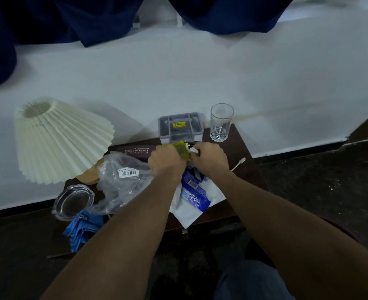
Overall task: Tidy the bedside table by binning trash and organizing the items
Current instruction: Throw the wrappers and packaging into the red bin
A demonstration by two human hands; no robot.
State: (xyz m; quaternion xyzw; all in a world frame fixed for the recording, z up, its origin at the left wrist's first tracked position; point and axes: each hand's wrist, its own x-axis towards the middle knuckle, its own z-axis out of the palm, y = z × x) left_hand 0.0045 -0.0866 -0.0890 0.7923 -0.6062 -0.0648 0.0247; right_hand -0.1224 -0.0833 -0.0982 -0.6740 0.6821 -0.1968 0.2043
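Here, fingers: our left hand point(165, 161) curls round a yellow-green wrapper point(179, 149); our right hand point(209, 159) pinches a small white scrap point(192, 150) touching it.
Location: both grasps sit at frame centre, over the far edge of the bedside table point(239, 144).
Step in hand: we judge this to be gathering loose trash into one bundle for binning.
Method: we compress the wrapper into the left palm, pass the scrap into it, and free the right hand.
Caution: we draw back toward ourselves; the grey organiser box point(179, 126) is just beyond the knuckles, and the drinking glass point(221, 122) stands near, to the upper right.
Wrapper appearance: thin, crumpled, translucent film; it will likely spring open if released.
Other trash: clear plastic bag point(122, 176) left of the left wrist; blue wrapper point(192, 191) on a white pouch point(189, 213) between the forearms.
Items to keep: spectacle case point(135, 150) just left of the left hand; ashtray point(72, 201) at lower left.
Bin: not in view.
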